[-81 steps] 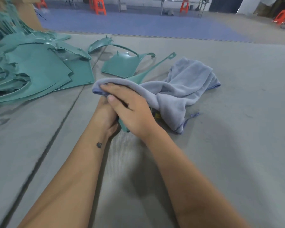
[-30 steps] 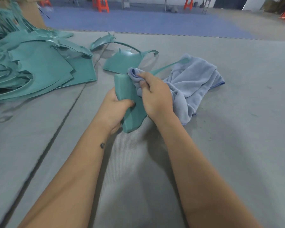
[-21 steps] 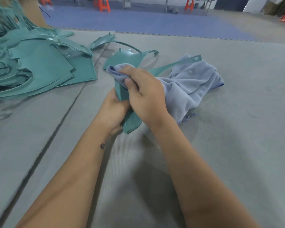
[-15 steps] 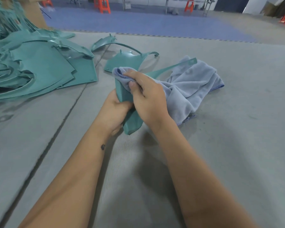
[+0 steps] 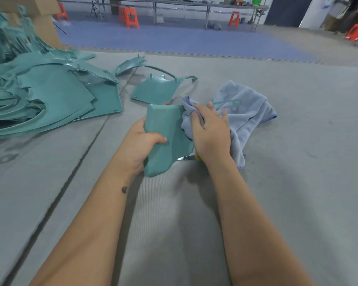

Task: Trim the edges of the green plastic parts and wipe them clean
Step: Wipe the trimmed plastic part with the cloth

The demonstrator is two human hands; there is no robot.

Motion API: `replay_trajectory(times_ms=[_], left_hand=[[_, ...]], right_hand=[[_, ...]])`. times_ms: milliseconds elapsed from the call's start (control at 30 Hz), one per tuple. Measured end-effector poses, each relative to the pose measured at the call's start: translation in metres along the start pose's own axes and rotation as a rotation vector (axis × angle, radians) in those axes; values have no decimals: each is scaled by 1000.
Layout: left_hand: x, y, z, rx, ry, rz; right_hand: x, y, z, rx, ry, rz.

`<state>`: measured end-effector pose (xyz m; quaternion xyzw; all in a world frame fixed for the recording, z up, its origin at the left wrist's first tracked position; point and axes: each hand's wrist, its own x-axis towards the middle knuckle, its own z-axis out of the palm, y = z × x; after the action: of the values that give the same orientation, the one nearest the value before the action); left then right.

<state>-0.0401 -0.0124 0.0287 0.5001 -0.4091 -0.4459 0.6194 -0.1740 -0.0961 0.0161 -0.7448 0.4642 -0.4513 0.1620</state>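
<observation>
A heap of green plastic parts [image 5: 39, 96] is stacked on the grey mat [image 5: 298, 162], far left of the held green part [image 5: 165, 137]. That part is gripped at its left edge by the left hand [image 5: 141, 145], thumb curled over its face. Against its right edge, a blue-grey cloth [image 5: 242, 112] is pressed by the right hand [image 5: 211, 131], fingers bunched into the fabric. Another green piece [image 5: 157, 89] is seen just behind.

Grey mat [image 5: 298, 182] bears green parts [image 5: 50, 100], cloth [image 5: 248, 108]
</observation>
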Motion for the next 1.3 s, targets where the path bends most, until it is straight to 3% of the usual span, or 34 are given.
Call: replay_trajectory(times_ms=[100, 400, 600, 733, 867, 1000, 1300], left_hand=[[-5, 8, -8, 32, -26, -9], [-11, 18, -21, 94, -36, 28], [-12, 17, -27, 80, -12, 17], [-11, 16, -28, 37, 55, 9], [-11, 14, -20, -16, 6, 22], [-10, 12, -16, -47, 59, 17], [-6, 8, -18, -131, 140, -11]], right_hand=[[-1, 5, -4, -87, 42, 18], [9, 21, -9, -494, -39, 161], [10, 27, -14, -600, 42, 246], [8, 24, -13, -497, 103, 144], [4, 10, -10, -343, 127, -30], [-6, -19, 6, -183, 14, -185], [-9, -33, 5, -155, -167, -263]])
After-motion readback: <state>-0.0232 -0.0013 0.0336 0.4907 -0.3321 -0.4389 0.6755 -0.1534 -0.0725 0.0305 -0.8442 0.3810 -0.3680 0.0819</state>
